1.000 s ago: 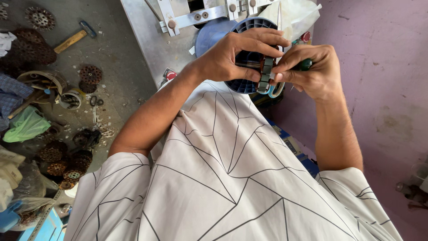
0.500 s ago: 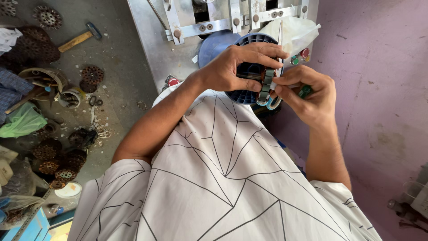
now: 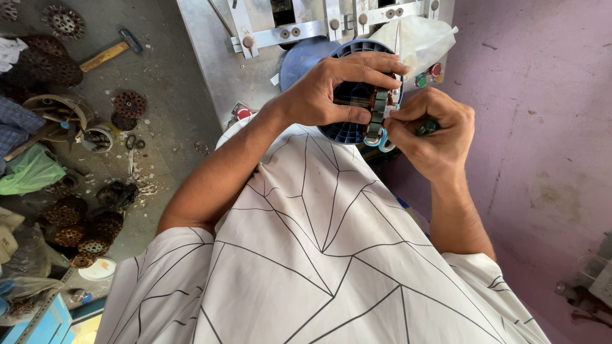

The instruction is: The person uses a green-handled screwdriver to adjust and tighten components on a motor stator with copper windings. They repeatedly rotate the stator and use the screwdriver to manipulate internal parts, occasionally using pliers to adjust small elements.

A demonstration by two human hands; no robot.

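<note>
My left hand grips a round dark-blue plastic housing with a ribbed rim, held in front of my chest. A grey metal laminated core sits in it, with my left thumb beside it. My right hand is closed on a green-handled tool, its fingertips at the core's lower end beside a light-blue loop. What the tool's tip touches is hidden by my fingers. My white shirt with black lines fills the lower view.
A grey metal machine frame with bolts stands just beyond my hands, with red and green buttons and a plastic bag. On the floor at left lie rusty round cores, a hammer, scissors and a green bag. A pink wall is at right.
Both hands and the blue housing have stayed together near the machine; my right hand has shifted slightly lower and its fingers have moved along the core. The view has tilted a little.
</note>
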